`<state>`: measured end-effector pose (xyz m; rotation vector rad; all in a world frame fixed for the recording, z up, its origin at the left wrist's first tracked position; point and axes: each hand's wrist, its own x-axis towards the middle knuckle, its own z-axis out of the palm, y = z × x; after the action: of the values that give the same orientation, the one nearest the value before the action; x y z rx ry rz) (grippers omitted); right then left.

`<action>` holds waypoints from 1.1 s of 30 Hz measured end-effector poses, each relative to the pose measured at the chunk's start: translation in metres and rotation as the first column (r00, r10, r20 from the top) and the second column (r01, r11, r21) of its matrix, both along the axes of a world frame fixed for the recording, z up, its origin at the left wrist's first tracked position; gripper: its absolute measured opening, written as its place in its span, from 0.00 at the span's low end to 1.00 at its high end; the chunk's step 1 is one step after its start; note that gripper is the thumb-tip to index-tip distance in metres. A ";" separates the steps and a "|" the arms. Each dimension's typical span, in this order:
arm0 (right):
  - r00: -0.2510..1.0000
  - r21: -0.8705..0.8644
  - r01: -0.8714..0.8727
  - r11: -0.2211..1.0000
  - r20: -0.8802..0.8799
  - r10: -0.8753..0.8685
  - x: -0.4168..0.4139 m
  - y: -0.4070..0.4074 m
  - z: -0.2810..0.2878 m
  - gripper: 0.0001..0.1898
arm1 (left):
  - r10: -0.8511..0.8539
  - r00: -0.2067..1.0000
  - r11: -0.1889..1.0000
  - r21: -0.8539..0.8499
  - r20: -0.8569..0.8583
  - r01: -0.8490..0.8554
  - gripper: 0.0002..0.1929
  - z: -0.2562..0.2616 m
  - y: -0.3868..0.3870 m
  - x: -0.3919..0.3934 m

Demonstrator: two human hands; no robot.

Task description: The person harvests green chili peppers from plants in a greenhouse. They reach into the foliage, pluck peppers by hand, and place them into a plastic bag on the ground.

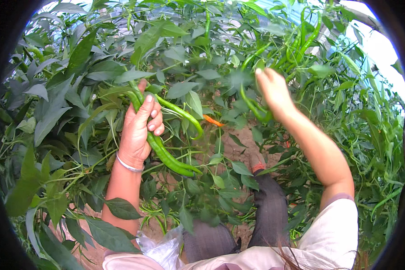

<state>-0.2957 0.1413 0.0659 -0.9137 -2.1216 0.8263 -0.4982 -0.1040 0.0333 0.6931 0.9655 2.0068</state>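
Note:
My left hand (143,118) is closed around several long green chili peppers (167,153), whose tips hang out below the fist. One curved green pepper (184,114) sticks out to the right of its fingers. Higher up on the right, my right hand (273,89) has its fingers curled among the foliage, slightly blurred. Green chili peppers (253,104) dangle from beneath its palm, and its thumb and fingertips pinch something green. A cluster of long green peppers (300,44) hangs on the plant just beyond the right hand.
Dense pepper plants (71,84) crowd both sides. An orange-red pepper (213,120) shows between the hands. Below, a clear plastic bag (162,246) rests by my legs, near green peppers (155,216) low down over bare soil (238,140). Bluish sheeting (270,6) stands behind the plants.

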 end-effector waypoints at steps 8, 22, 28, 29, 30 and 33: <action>0.827 0.380 -0.561 0.736 0.297 0.477 0.055 -0.111 -0.035 0.18 | 0.014 0.999 1.000 -0.023 -0.030 -0.015 0.29 -0.003 0.002 0.000; 0.892 0.307 -0.410 0.859 -0.061 0.448 -0.088 -0.021 -0.052 0.09 | 0.039 0.997 0.997 -0.059 -0.068 -0.043 0.29 0.005 -0.002 0.006; 0.903 0.369 -0.429 0.825 0.200 0.380 -0.216 0.030 -0.098 0.10 | 0.079 0.995 0.993 -0.081 -0.058 -0.084 0.30 0.009 0.001 0.008; 0.911 0.386 -0.411 0.826 0.216 0.352 -0.230 0.036 -0.107 0.10 | 0.090 0.993 0.991 -0.089 -0.080 -0.097 0.30 0.009 0.002 0.009; 0.916 0.401 -0.394 0.827 0.237 0.322 -0.240 0.041 -0.115 0.10 | 0.100 0.991 0.989 -0.100 -0.092 -0.109 0.30 0.009 0.002 0.010; 0.881 0.228 -0.410 0.883 0.348 0.319 -0.258 0.045 -0.134 0.11 | 0.127 0.984 0.982 -0.126 -0.126 -0.143 0.31 0.010 0.003 0.012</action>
<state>-0.5541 0.1865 -0.0681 -0.5027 -2.6552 0.5421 -0.4863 -0.1008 0.0432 0.6933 1.2353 2.0128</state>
